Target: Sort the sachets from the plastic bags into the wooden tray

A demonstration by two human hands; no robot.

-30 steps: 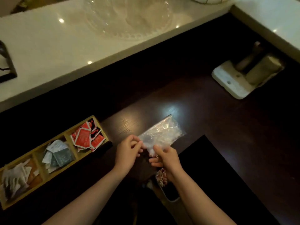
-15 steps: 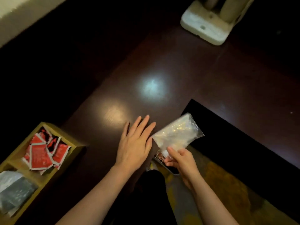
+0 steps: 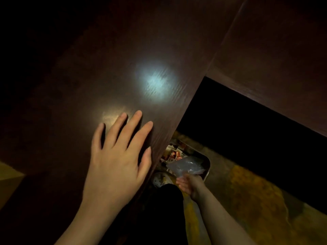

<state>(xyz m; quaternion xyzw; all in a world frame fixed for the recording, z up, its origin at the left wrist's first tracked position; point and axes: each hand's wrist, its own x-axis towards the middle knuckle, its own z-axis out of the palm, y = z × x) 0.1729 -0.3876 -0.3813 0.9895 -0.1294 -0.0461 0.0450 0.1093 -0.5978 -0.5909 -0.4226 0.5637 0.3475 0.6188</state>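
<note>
The left hand [image 3: 116, 156] lies flat, fingers spread, on the dark bench [image 3: 123, 59]. Below the bench's right edge, the right hand [image 3: 188, 183] pinches a plastic bag [image 3: 185, 166] over a bin [image 3: 206, 171].

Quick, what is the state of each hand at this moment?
Left hand: open, flat on the table.
Right hand: holding a plastic bag over the bin.

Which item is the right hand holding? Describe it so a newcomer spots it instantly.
Start at the dark wooden table where the left hand lies flat. Look past its near edge, down to the metal bin on the floor. The right hand grips a crumpled clear plastic bag above it: translucent, unlike the red and white scraps inside.
</note>
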